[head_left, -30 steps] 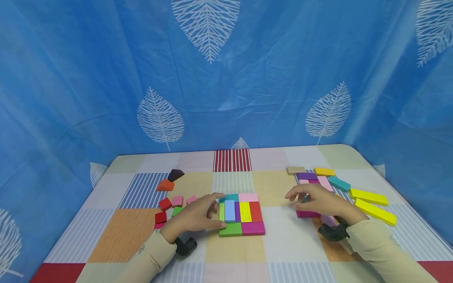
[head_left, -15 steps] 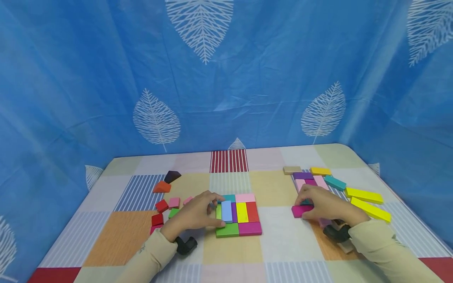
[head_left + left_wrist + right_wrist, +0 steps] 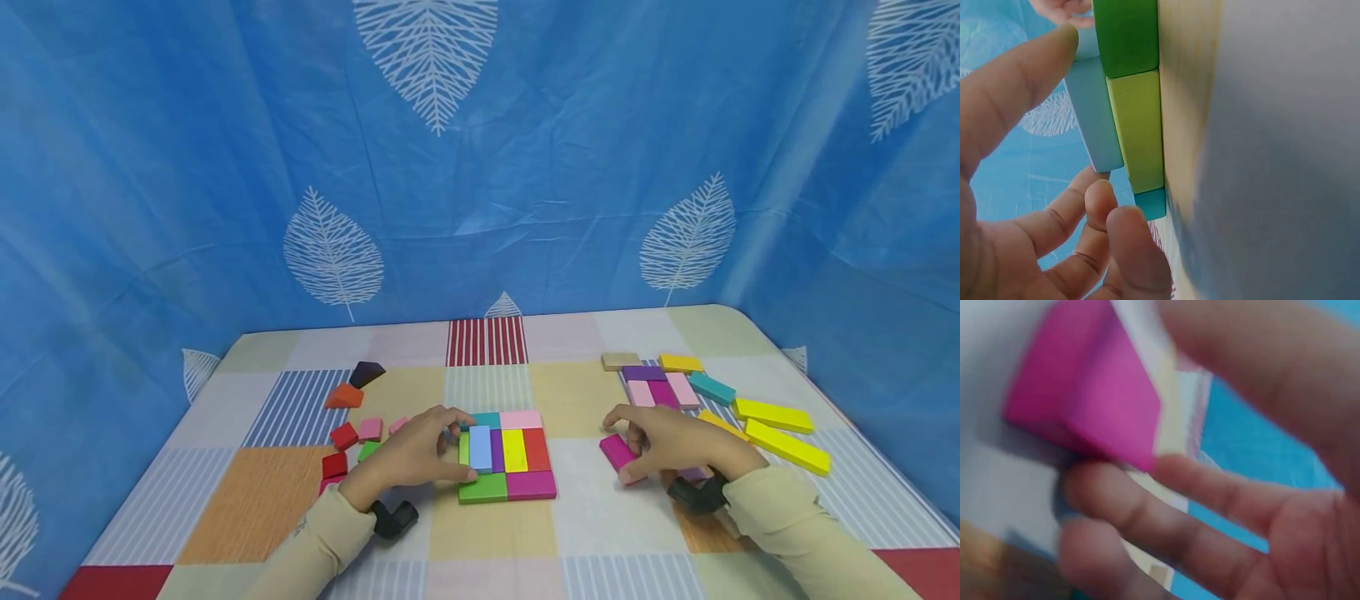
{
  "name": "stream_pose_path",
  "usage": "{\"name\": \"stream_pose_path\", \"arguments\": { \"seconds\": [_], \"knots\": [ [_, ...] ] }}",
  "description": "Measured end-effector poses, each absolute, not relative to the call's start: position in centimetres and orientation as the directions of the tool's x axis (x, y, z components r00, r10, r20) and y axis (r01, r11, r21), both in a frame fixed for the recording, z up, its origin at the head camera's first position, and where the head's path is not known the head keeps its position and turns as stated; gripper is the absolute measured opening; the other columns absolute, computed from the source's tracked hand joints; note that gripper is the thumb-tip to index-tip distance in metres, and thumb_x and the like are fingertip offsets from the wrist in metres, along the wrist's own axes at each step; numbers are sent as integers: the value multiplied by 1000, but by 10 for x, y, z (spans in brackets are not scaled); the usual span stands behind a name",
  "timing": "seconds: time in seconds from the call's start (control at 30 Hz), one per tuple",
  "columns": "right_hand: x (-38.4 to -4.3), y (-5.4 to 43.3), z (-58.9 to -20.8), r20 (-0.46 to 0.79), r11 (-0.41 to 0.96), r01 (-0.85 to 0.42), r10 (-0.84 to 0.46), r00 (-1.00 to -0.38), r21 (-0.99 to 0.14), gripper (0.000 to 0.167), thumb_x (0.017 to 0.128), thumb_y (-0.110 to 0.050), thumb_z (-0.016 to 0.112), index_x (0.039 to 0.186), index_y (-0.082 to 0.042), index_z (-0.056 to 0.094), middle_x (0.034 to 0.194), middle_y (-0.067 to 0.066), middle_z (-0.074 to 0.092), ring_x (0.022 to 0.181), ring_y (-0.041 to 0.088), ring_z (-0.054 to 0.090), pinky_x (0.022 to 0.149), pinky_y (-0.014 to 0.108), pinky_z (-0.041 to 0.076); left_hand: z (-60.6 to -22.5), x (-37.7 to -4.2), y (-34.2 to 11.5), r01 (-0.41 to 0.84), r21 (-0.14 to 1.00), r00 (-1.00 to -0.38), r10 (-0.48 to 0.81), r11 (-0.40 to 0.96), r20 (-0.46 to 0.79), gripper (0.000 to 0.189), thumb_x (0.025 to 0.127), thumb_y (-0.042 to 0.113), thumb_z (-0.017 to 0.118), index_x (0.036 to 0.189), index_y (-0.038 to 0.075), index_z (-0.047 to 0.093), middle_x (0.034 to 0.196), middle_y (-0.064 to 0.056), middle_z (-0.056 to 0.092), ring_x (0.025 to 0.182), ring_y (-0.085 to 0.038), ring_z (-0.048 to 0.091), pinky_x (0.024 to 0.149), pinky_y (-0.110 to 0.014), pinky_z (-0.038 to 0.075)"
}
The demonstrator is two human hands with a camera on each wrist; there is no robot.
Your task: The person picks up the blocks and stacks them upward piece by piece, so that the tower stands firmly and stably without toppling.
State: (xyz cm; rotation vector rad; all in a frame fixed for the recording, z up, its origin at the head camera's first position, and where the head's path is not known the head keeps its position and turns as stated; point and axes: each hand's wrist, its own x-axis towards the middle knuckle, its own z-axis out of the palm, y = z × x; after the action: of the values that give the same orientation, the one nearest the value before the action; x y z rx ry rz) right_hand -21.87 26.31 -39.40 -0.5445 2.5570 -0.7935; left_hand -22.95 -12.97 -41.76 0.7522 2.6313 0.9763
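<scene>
My left hand (image 3: 420, 450) rests at the left side of a flat arrangement of coloured blocks. Its thumb and fingertips span the two ends of a light blue block (image 3: 480, 449) that stands out above its neighbours. In the left wrist view, fingertips are right at the far end of that light blue block (image 3: 1094, 115), beside green (image 3: 1127, 37) and lime (image 3: 1137, 131) blocks. Right of the arrangement, my right hand (image 3: 671, 442) holds a tilted magenta block (image 3: 617, 452) by thumb and fingers. The right wrist view shows fingertips against the magenta block (image 3: 1116, 394), blurred.
Behind the right hand lie purple (image 3: 643, 373), pink (image 3: 681, 390) and teal (image 3: 712, 388) blocks, with long yellow blocks (image 3: 787, 447) farther right. Red (image 3: 343, 436), pink, orange (image 3: 344, 396) and black (image 3: 366, 373) pieces lie left. A blue curtain (image 3: 555, 167) hangs behind the table.
The right hand has taken hold of the magenta block, drawn it left from the right-hand pile and turned it. The left hand has stayed at the light blue block.
</scene>
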Motion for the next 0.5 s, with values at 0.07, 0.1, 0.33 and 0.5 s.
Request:
{"name": "stream_pose_path", "arguments": {
  "seconds": [0.07, 0.1, 0.33, 0.5],
  "knots": [
    [-220, 267, -393, -278, 736, -239, -505, -817, -634, 62, 79, -11, 96, 132, -10, 63, 89, 1, 56, 66, 16, 55, 59, 27, 47, -418, -230, -130, 382, 663, -839, 543, 643, -43, 68, 84, 29, 94, 140, 5, 65, 105, 0, 56, 95, -18, 54, 74, -28, 51],
    [-220, 269, -393, -277, 723, -247, -523, -806, -645, 62, 78, -8, 96, 131, -10, 64, 91, 1, 57, 66, 16, 55, 59, 27, 48, -418, -230, -130, 382, 665, -838, 543, 642, -44, 68, 85, 29, 94, 140, 5, 64, 105, 0, 56, 95, -18, 54, 74, -28, 51],
    [-221, 268, -398, -151, 673, -362, -577, -803, -645, 56, 81, -17, 93, 129, -7, 66, 94, -2, 58, 76, 11, 55, 65, 26, 47, -419, -231, -132, 386, 663, -836, 548, 641, -43, 67, 85, 30, 94, 139, 3, 65, 103, 0, 56, 92, -17, 54, 74, -27, 51],
    [-221, 252, -401, -73, 666, -385, -550, -832, -639, 64, 80, -26, 95, 134, -7, 67, 99, -2, 61, 84, 12, 57, 66, 27, 51, -420, -233, -132, 388, 669, -833, 551, 634, -40, 65, 85, 30, 94, 137, 2, 66, 102, 0, 56, 90, -17, 54, 73, -27, 50]
  ]
}}
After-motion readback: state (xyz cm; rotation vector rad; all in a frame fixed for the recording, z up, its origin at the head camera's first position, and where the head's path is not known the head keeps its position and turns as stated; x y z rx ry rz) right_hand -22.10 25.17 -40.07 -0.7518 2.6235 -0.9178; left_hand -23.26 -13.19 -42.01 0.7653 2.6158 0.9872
